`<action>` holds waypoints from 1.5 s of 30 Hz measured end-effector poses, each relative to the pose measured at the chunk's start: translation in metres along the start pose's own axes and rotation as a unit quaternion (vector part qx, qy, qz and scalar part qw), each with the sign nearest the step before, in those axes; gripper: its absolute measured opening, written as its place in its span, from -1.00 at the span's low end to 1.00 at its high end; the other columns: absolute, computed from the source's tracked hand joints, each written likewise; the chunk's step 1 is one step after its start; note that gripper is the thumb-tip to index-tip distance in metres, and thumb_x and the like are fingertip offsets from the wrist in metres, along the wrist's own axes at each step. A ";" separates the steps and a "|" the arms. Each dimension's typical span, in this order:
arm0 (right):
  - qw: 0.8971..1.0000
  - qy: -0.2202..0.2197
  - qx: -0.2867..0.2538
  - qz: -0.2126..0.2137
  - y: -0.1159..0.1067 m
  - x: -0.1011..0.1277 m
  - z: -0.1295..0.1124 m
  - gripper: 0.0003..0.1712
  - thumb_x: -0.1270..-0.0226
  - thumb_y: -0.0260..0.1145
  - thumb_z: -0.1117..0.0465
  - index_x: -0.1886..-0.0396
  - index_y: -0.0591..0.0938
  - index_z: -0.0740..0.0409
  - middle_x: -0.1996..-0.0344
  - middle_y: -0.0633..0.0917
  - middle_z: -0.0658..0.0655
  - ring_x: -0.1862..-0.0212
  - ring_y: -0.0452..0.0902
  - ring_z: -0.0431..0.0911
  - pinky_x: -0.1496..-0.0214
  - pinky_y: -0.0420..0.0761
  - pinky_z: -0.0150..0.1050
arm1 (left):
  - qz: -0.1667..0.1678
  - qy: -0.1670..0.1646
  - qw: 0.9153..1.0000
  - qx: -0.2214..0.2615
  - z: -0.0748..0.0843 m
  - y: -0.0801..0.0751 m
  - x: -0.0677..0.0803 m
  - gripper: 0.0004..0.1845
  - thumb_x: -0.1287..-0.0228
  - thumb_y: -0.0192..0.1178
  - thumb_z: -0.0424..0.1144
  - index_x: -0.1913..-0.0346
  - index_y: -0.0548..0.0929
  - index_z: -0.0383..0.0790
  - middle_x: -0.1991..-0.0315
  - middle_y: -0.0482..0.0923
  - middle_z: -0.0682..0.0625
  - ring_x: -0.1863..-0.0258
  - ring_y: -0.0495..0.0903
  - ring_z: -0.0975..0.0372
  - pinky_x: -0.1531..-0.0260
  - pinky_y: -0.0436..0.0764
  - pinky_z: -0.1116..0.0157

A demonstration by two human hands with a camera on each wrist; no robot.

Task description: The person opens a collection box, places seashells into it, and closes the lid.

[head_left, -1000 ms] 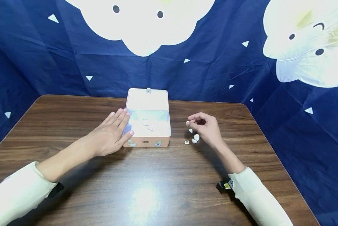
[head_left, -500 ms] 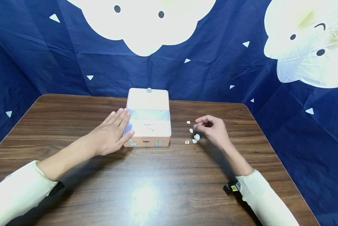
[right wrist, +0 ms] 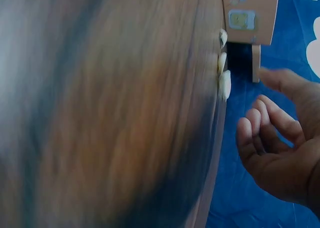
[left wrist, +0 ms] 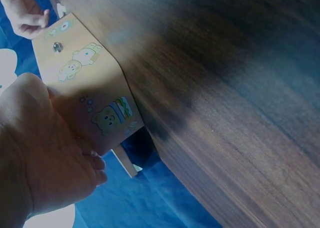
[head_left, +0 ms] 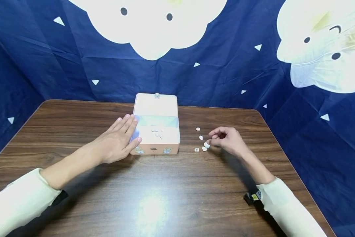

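Wooden table, white shells near right grip

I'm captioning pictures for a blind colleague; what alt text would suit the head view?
A person's right hand is close beside five small white pieces on a wooden table, while the left hand, fingers straight, is at the left edge of an open box. A blue cloth with white clouds hangs behind.

Left fingers touch an open box; right fingers are just beside white pieces.
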State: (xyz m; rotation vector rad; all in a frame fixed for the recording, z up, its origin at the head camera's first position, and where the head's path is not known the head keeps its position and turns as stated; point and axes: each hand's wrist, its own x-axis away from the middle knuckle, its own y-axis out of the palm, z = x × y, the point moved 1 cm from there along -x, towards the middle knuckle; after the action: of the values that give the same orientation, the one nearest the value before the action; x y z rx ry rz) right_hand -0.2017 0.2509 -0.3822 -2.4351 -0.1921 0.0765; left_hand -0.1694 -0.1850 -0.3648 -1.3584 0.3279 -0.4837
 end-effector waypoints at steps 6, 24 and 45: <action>0.998 0.024 0.033 -0.054 -0.004 -0.005 0.007 -0.53 -0.12 0.78 0.13 -0.01 0.88 0.19 0.26 0.81 0.02 0.22 0.64 -0.19 0.16 0.59 -0.42 | 0.005 0.002 1.000 -0.006 0.000 0.000 0.001 -0.11 -0.89 -0.25 0.17 -0.81 -0.05 -0.52 -0.86 -0.17 -0.43 -0.87 -0.20 -0.31 -0.86 -0.11 -0.30; 0.985 0.003 -0.022 -0.174 -0.003 -0.020 0.020 -0.38 -0.11 0.77 0.39 -0.21 0.80 0.32 0.19 0.68 0.06 0.20 0.47 -0.19 0.19 0.50 -0.51 | 0.002 -0.001 1.000 -0.008 -0.001 0.001 -0.001 -0.10 -0.88 -0.26 0.20 -0.81 -0.06 -0.50 -0.86 -0.18 -0.41 -0.88 -0.22 -0.29 -0.87 -0.13 -0.29; 0.984 0.001 -0.021 -0.175 -0.003 -0.021 0.022 -0.58 -0.22 0.74 0.35 -0.06 0.84 0.30 0.24 0.66 0.02 0.21 0.46 -0.21 0.18 0.48 -0.46 | -0.001 -0.003 1.000 -0.003 0.002 0.000 0.000 -0.10 -0.89 -0.28 0.20 -0.81 -0.07 -0.51 -0.87 -0.20 -0.40 -0.88 -0.24 -0.28 -0.87 -0.16 -0.29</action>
State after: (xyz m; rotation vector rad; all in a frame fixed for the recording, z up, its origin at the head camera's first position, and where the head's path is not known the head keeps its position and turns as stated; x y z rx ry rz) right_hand -0.2248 0.2637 -0.3965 -2.4056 -0.6218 -0.0884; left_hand -0.1684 -0.1835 -0.3646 -1.3669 0.3231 -0.4798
